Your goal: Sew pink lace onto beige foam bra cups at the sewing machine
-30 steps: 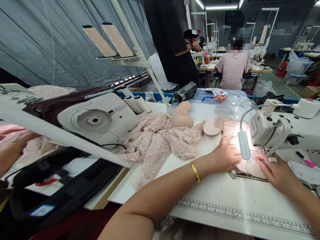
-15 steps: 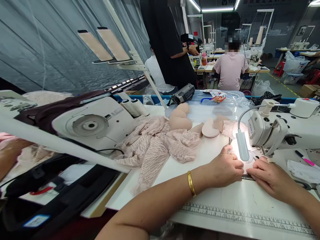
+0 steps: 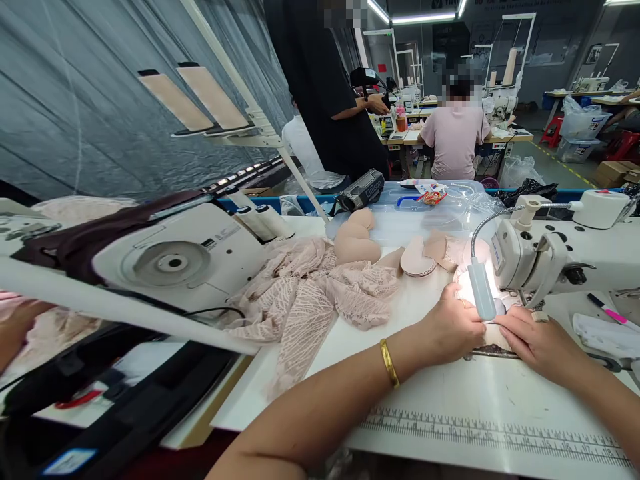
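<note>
Under the needle end of a white sewing machine [image 3: 530,250], my left hand [image 3: 453,325] is closed, fingers bent and gripping pale pink fabric [image 3: 466,288]. My right hand [image 3: 543,341] lies close by on the right, its fingers pressed together at the same fabric. A small grey lamp [image 3: 481,291] lights the spot and hides part of the fabric between the hands. Left of my hands rest a stack of pale rounded pads [image 3: 417,259], beige moulded cups [image 3: 354,245] and a heap of pink lace [image 3: 310,300].
A ruler strip [image 3: 480,430] runs along the table's front edge. A pink-and-black pen [image 3: 611,311] lies on the right. At the back are a clear plastic bin [image 3: 400,223] and a Claison-marked device [image 3: 363,190]. Thread cones [image 3: 213,97] stand on a rack; co-workers [image 3: 454,143] are beyond.
The view has shifted slightly. My hands have drawn a little closer to the lamp, and a dark plate edge shows more below the fingers. Both hands stay at the fabric.
</note>
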The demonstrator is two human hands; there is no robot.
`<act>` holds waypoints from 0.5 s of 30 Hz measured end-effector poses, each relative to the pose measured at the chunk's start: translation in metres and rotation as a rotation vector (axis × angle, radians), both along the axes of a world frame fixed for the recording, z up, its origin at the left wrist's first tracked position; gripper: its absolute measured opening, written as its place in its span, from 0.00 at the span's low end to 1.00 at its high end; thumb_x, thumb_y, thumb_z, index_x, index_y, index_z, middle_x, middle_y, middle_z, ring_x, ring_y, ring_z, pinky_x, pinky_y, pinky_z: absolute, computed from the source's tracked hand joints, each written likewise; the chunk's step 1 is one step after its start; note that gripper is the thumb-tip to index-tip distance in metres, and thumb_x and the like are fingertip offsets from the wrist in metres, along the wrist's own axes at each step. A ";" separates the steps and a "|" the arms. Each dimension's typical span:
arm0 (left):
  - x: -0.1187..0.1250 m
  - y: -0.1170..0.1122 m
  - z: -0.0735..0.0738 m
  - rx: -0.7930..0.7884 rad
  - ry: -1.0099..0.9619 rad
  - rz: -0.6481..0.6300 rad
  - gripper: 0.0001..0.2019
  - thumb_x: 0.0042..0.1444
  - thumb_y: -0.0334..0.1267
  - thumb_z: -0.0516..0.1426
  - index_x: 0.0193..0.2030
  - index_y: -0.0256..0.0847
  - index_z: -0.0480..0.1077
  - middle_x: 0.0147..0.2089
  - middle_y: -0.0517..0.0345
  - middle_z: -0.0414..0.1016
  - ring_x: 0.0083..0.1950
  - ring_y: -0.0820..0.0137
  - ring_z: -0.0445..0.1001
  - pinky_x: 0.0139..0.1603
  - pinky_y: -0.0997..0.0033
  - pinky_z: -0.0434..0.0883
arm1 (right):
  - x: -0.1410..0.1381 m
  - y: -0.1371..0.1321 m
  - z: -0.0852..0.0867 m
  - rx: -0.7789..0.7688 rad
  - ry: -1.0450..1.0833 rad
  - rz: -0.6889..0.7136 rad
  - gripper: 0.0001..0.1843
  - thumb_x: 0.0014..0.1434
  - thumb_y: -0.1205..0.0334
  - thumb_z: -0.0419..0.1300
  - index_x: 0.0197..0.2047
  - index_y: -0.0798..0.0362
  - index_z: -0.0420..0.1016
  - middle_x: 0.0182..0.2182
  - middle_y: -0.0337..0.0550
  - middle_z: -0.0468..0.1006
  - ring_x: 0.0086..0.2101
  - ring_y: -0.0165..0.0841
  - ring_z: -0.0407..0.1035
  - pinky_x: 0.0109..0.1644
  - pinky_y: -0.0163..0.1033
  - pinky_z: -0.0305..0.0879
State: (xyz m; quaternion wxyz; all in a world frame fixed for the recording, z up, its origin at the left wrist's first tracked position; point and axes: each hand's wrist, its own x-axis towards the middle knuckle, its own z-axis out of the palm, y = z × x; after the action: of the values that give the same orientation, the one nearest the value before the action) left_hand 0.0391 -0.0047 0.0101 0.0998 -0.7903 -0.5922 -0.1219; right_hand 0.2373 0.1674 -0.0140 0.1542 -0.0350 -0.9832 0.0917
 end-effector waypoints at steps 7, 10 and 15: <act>-0.011 0.011 0.008 -0.102 -0.067 0.054 0.07 0.68 0.38 0.61 0.39 0.39 0.75 0.41 0.56 0.82 0.44 0.62 0.77 0.65 0.41 0.54 | -0.004 0.004 -0.007 0.059 0.050 -0.064 0.18 0.76 0.57 0.48 0.58 0.44 0.77 0.37 0.43 0.81 0.31 0.39 0.71 0.31 0.41 0.65; -0.026 0.015 0.019 -0.120 -0.090 0.044 0.08 0.68 0.35 0.59 0.36 0.40 0.76 0.40 0.56 0.81 0.43 0.63 0.76 0.64 0.46 0.55 | -0.003 0.005 -0.008 0.045 0.052 -0.077 0.18 0.76 0.56 0.48 0.57 0.43 0.78 0.38 0.44 0.82 0.31 0.39 0.72 0.32 0.42 0.67; -0.063 0.047 0.050 0.136 -0.209 0.388 0.13 0.64 0.28 0.55 0.50 0.40 0.78 0.57 0.47 0.79 0.58 0.57 0.73 0.61 0.55 0.61 | -0.001 0.006 -0.014 0.055 0.064 -0.095 0.18 0.76 0.54 0.48 0.56 0.43 0.77 0.43 0.46 0.83 0.32 0.40 0.74 0.31 0.42 0.69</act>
State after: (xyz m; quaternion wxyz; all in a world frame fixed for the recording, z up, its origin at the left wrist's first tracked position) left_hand -0.0241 0.0422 0.0601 0.1125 -0.6361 -0.7306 -0.2211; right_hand 0.2361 0.1734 -0.0275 0.1904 -0.0744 -0.9771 0.0585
